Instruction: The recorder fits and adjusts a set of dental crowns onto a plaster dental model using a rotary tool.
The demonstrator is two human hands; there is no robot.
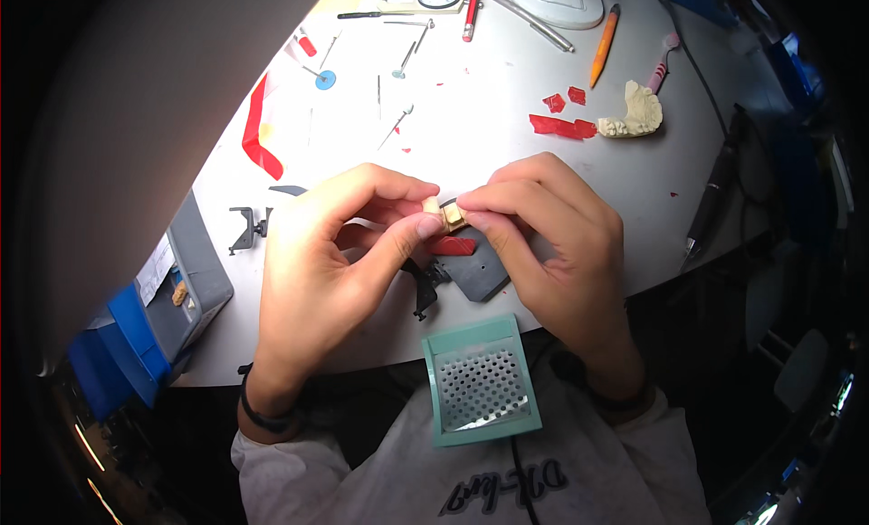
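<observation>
My left hand point(321, 253) pinches a small cream block point(432, 205), tooth-like in look, between thumb and fingertips. Close beside it, my right hand point(561, 235) has its thumb and index finger closed on a small cream dental model piece point(453, 215). The two pieces are side by side; I cannot tell whether they touch. Below the fingertips lie a strip of red wax point(451, 245) and the dark grey plate point(482, 273) of a dental articulator, partly hidden by both hands. One black articulator clamp point(424, 294) sticks out toward me.
At the table's front edge sits a mint-green perforated suction grille point(480, 380). A plaster jaw model point(632, 113) and red wax pieces point(561, 127) lie back right, a black handpiece point(715, 186) farther right. Rotary burs point(398, 125) lie back left. A grey bin point(186, 281) stands left.
</observation>
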